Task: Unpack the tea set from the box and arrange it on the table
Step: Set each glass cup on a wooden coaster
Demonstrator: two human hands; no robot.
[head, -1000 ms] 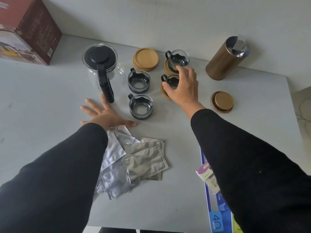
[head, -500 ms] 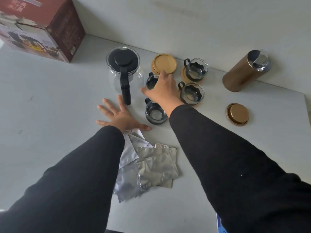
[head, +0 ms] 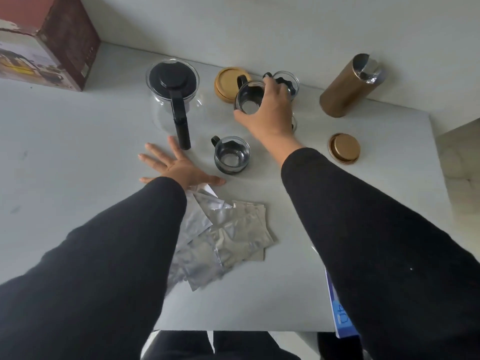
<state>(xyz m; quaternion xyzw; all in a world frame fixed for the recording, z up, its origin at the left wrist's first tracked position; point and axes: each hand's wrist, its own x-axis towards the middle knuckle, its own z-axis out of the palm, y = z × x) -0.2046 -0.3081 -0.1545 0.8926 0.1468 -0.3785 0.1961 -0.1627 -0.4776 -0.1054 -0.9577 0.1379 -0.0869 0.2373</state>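
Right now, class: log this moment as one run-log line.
right hand: grips cup, lifted beside coaster | left hand: flat on table | teapot: standing

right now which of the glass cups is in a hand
The glass cup beside the bamboo coaster, gripped from above by the right hand. The near cup stands untouched; the far cup is also free.

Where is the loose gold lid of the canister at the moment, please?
In the head view, the gold lid lies flat on the table's right side, just in front of the gold canister.
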